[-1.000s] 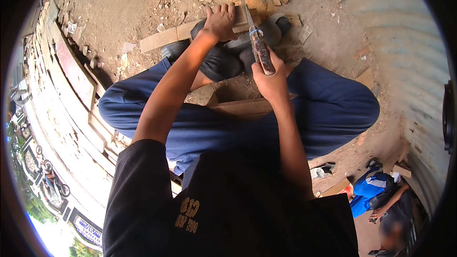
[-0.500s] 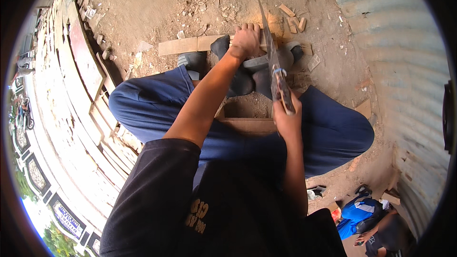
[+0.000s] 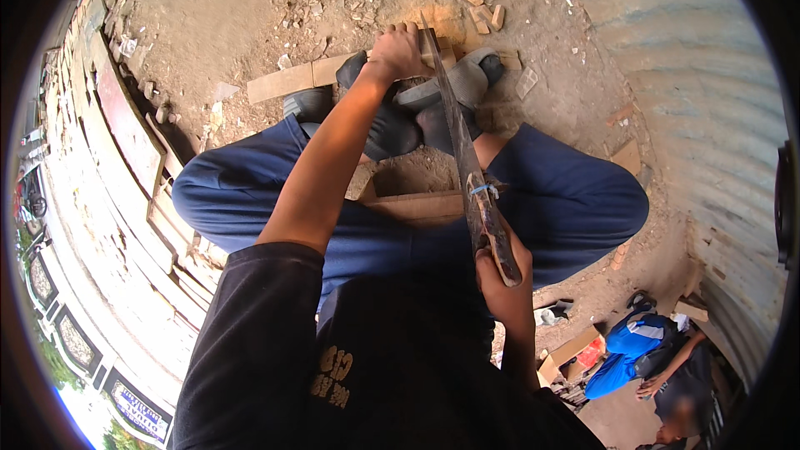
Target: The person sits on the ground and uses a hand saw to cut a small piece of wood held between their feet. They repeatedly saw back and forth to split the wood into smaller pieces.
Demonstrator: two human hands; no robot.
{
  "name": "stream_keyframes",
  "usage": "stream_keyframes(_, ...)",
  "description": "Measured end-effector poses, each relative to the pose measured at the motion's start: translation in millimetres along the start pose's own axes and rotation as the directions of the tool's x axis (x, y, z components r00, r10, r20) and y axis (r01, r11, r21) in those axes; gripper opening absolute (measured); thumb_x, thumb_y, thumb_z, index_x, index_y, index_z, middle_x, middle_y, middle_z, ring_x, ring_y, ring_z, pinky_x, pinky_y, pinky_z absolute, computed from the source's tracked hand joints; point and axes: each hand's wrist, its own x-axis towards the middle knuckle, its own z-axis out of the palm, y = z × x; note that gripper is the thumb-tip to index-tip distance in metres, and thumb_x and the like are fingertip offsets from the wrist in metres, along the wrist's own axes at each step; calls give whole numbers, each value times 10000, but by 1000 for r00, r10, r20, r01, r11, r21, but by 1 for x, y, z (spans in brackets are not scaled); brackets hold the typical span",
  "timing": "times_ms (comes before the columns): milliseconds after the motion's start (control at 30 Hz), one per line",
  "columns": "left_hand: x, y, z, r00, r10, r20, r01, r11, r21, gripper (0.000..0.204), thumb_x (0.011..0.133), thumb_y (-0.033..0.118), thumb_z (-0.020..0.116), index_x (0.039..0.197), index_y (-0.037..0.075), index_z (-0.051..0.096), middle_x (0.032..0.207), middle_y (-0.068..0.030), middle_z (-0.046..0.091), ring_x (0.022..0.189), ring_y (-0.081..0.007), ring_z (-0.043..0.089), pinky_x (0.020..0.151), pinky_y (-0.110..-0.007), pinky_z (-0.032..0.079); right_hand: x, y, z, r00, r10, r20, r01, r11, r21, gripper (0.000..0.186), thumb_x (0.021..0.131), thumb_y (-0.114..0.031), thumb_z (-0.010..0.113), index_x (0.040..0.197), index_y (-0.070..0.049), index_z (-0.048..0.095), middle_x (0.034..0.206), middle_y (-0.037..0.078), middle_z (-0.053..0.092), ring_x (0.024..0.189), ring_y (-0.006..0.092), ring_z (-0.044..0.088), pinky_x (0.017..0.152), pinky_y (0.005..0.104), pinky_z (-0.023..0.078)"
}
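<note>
My right hand [image 3: 505, 271] is closed around the wooden handle of a handsaw [image 3: 451, 104], which has blue binding where handle meets blade. The long blade slants away from me, and its far tip reaches the wood beside my left hand. My left hand [image 3: 395, 52] is closed over the wood, its fingers curled on the far edge just left of the blade. A pale wooden board [image 3: 287, 83] lies crosswise there, partly hidden by that hand and my dark-clad feet [image 3: 392, 132]. Grey sandals [image 3: 467, 83] lie against it.
Orange sawdust [image 3: 450, 23] and several small wood offcuts [image 3: 481, 15] lie beyond the blade. Another wooden piece [image 3: 421, 207] is between my legs. Stacked planks [image 3: 125, 125] line the left; corrugated metal sheeting [image 3: 683, 75] stands right. Another person [image 3: 658, 358] sits at lower right.
My right hand has drawn the saw back toward me, so less blade extends past the wood. The left hand stays on the wood. The whole view has shifted slightly.
</note>
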Motion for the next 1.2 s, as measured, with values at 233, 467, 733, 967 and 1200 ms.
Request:
stream_keyframes(233, 5, -3, -1, 997, -27, 73, 28, 1000, -9, 1120, 564, 709, 773, 1265, -91, 420, 1247, -256, 541, 1218, -390, 517, 1005, -413, 458, -7, -16, 5, 1000, -10, 23, 11, 999, -35, 576, 796, 48, 519, 1367, 49, 445, 1053, 202, 648, 853, 197, 622, 816, 306, 488)
stream_keyframes(467, 0, -3, 3, 1000, 4, -11, -4, 1000, -15, 1061, 589, 678, 777, 1239, -79, 417, 1241, -265, 540, 1200, -399, 524, 977, -436, 478, 8, -10, -1, 994, 88, 68, -84, 995, -57, 540, 800, 47, 514, 1338, 52, 475, 928, 126, 624, 785, 132, 559, 753, 255, 469)
stream_keyframes(733, -7, 1, 3, 1000, 1, -27, -2, 999, -42, 1024, 621, 657, 769, 1237, -80, 414, 1250, -268, 533, 1225, -401, 501, 1002, -440, 455, -30, -17, -6, 999, 28, 46, -27, 999, -21, 570, 797, 33, 547, 1360, 43, 456, 1141, 208, 626, 892, 192, 638, 796, 273, 488)
stream_keyframes(967, -7, 2, 10, 999, -6, -54, 6, 1000, 10, 1018, 650, 662, 748, 1245, -92, 407, 1283, -276, 510, 1232, -416, 486, 1020, -442, 441, -5, -23, 0, 991, 122, 52, -121, 992, -24, 567, 796, 56, 506, 1361, 50, 455, 1070, 189, 637, 977, 195, 626, 883, 287, 466)
stream_keyframes(1200, 0, 2, 2, 996, -13, 87, 16, 1000, -24, 1074, 631, 677, 752, 1276, -101, 392, 1289, -271, 515, 1225, -398, 500, 1008, -426, 457, 11, 2, 2, 996, 63, 58, -58, 995, -83, 655, 771, 31, 538, 1413, -6, 416, 994, 205, 653, 765, 187, 659, 736, 297, 507)
